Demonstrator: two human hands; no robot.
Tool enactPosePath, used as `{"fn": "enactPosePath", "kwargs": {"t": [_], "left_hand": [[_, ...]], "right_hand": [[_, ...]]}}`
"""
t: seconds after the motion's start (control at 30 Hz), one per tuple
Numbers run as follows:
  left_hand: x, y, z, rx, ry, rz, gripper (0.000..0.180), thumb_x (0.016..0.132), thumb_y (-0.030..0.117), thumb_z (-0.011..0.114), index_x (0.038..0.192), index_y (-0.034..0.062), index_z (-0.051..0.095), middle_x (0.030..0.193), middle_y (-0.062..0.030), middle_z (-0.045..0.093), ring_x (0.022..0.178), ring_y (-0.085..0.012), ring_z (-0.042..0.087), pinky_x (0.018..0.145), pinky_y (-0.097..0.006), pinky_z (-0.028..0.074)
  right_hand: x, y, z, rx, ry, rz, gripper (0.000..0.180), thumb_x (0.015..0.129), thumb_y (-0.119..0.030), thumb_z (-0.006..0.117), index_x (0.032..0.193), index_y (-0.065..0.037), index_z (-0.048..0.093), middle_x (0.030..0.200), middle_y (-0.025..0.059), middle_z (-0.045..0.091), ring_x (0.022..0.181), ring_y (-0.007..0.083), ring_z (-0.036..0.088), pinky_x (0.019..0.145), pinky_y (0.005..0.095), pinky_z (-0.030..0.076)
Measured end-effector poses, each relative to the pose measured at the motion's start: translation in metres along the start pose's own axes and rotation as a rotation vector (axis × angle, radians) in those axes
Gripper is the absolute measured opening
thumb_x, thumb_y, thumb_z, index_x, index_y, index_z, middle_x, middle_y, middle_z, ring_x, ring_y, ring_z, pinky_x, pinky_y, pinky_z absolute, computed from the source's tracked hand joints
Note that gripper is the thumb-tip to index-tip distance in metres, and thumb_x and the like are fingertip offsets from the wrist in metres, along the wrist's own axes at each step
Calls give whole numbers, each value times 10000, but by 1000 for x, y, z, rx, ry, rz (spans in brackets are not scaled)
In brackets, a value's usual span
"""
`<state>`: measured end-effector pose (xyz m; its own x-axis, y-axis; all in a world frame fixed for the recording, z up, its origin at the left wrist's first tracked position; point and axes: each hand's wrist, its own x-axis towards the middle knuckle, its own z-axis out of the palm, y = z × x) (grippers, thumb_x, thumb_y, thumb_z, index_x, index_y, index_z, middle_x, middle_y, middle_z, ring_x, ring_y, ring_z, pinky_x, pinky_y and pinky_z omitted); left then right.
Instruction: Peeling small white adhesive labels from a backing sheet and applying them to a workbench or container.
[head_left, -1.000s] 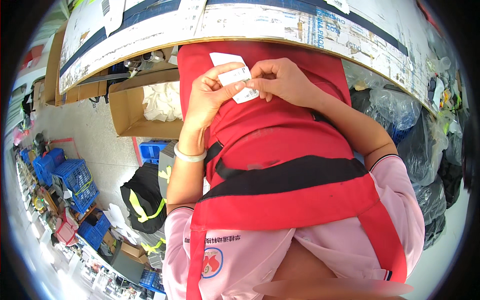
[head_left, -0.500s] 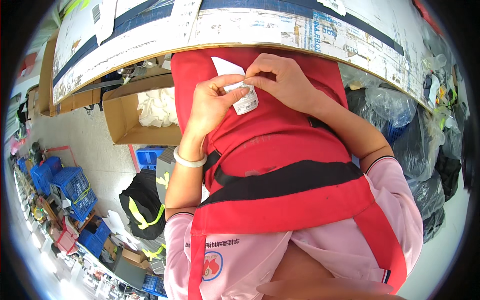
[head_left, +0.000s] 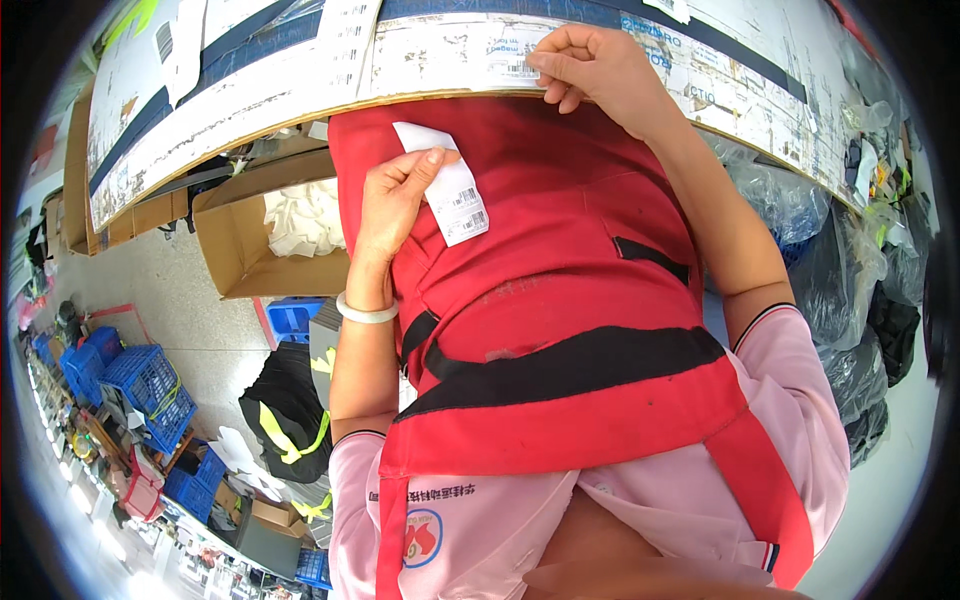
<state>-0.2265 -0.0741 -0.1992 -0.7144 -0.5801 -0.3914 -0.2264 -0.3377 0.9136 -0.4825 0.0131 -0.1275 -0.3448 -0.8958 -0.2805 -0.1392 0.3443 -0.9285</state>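
My left hand [head_left: 393, 200] pinches a folded strip of white labels [head_left: 458, 208] between thumb and fingers, over the red apron [head_left: 540, 220] on my lap. Barcodes show on the lower part of the strip, which hangs below the fingers. Farther up and to the right, my right hand [head_left: 608, 78] is over the near edge of the worktable [head_left: 420, 58]. Its thumb and forefinger are pinched together at the edge of a small white barcode label [head_left: 512, 68] at the tabletop. Whether that label lies fully flat cannot be made out.
Long paper label strips [head_left: 352, 50] lie across the worn, taped tabletop. Under its left side stands an open cardboard box [head_left: 232, 245] with white pieces inside. Clear plastic bags [head_left: 845, 290] crowd the right side. Blue crates [head_left: 150, 385] and a black bundle [head_left: 285, 400] are at left.
My right hand has left the label strip and moved up and right to the table edge, with a small barcode label at its fingertips. My left hand has shifted slightly left, still holding the strip.
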Motion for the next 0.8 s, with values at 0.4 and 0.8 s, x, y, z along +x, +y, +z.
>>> {"fn": "enactPosePath", "kwargs": {"t": [0.4,0.8], "left_hand": [[-2,-1,-1,-87,11,-12,221,923,169,616,1003,-20,697,879,-29,687,785,-65,581,708,-211,470],[-1,0,0,-87,24,-29,209,918,145,618,1012,-26,692,920,-51,697,817,-80,604,743,-219,483]], "right_hand": [[9,-3,4,-60,-22,63,205,895,-229,633,917,-25,639,733,6,614,614,56,575,552,197,504],[9,-9,1,104,-66,129,120,877,-105,617,913,7,594,690,78,618,588,135,605,508,258,494]]}}
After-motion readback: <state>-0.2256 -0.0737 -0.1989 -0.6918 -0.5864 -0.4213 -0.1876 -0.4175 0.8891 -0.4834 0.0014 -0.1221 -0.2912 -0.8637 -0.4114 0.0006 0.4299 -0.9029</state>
